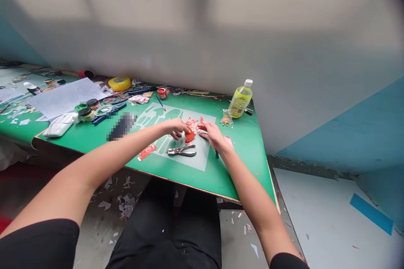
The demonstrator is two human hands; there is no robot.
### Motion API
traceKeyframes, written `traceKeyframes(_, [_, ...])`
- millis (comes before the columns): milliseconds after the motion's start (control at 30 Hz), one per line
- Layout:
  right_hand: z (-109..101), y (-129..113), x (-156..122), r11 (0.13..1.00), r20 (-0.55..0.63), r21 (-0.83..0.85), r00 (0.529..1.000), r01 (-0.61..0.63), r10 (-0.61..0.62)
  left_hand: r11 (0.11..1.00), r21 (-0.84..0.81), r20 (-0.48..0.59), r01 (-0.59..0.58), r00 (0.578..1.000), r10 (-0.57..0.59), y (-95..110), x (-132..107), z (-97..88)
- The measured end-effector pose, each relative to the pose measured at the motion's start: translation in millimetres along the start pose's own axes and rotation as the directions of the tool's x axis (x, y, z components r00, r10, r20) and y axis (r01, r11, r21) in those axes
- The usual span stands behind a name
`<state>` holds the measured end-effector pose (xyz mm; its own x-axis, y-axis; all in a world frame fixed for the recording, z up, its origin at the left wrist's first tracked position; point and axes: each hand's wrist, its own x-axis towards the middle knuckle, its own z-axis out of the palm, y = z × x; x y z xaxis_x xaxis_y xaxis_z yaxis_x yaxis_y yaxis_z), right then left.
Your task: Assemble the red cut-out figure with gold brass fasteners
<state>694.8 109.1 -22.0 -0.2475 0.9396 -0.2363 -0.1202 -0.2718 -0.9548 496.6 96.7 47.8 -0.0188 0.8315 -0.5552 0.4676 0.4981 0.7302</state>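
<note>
My left hand (178, 127) pinches the edge of a flat orange-red piece (190, 136), which looks like painted paper or thin sheet. Facing it is my right hand (212, 133), fingers curled together by a heap of red and white scraps (192, 124); what they grip is too small to make out. A metal hand punch or pair of pliers (181, 150) lies just in front of both hands on a translucent cut-out sheet (202, 162). Under my right wrist a small dark object (217, 154) shows, mostly hidden.
At the back right of the green table (246, 164) stands a bottle of yellow-green liquid (240, 100) beside a small bag of beads (226, 118). A red paint jar (162, 93), brush (160, 103), yellow tape roll (120, 83), and white glue bottle (61, 125) lie leftward.
</note>
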Motion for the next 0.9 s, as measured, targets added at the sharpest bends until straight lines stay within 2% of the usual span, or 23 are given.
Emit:
traceKeyframes(133, [2,0,0,0.970,-0.064,0.227,0.992,-0.092,0.109,0.987,-0.011,0.099,0.163,0.982,-0.161,12,2,21.1])
traceKeyframes(300, [2,5,6,0.931,-0.129,0.351,0.979,-0.104,0.158,0.975,-0.105,0.140,0.195,0.974,-0.180,10,2,30.8])
traceKeyframes(467, [9,9,5,0.915,-0.127,0.398,0.984,-0.063,0.123,0.963,-0.263,0.048,0.060,0.998,-0.049,-4,10,30.0])
traceKeyframes(567, [11,10,6,0.904,-0.126,0.427,0.988,-0.024,0.086,0.935,-0.352,0.039,-0.042,0.998,0.059,-11,19,32.0])
traceKeyframes(767, [0,8,12,0.899,-0.220,0.423,0.975,0.114,-0.020,0.867,-0.449,0.027,-0.215,0.967,0.254,-22,36,37.8])
traceKeyframes(900, [-10,9,15,0.917,-0.232,0.334,0.962,0.216,-0.142,0.796,-0.514,-0.029,-0.321,0.933,0.358,-31,50,38.4])
